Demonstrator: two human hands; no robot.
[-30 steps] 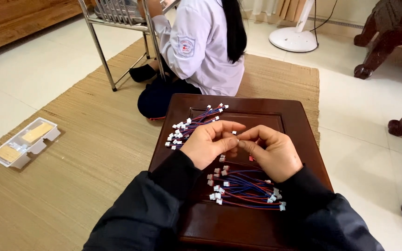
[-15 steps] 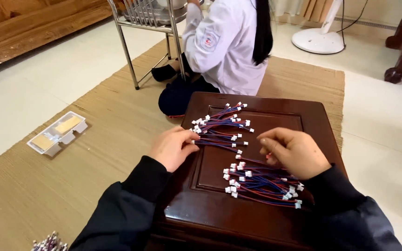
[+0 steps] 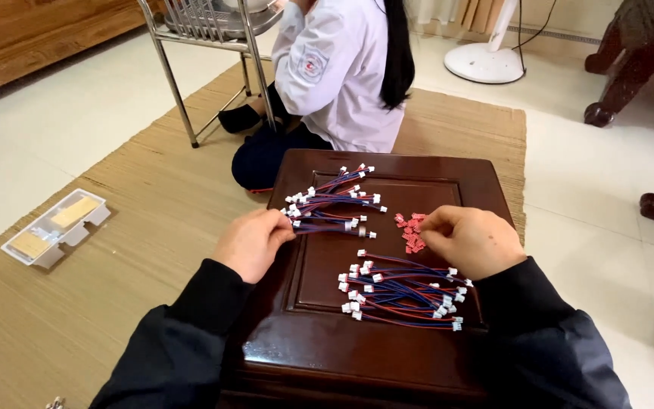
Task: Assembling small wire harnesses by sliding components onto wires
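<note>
The left hand (image 3: 250, 241) pinched the near end of the upper bundle of red-and-blue wire leads with white plugs (image 3: 332, 204); the right hand (image 3: 469, 241) closed its grip over small red plastic connectors (image 3: 412, 231). A second bundle (image 3: 403, 294) lay untouched on the dark wooden worktop (image 3: 387, 356), so work seemed partway.

Bare tabletop (image 3: 387, 356) ahead — wire bundles (image 3: 403, 291) flank it.

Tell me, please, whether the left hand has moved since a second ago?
Yes. The left hand has left the right hand and gone out to the left edge of the dark wooden table, at the farther wire bundle.
</note>
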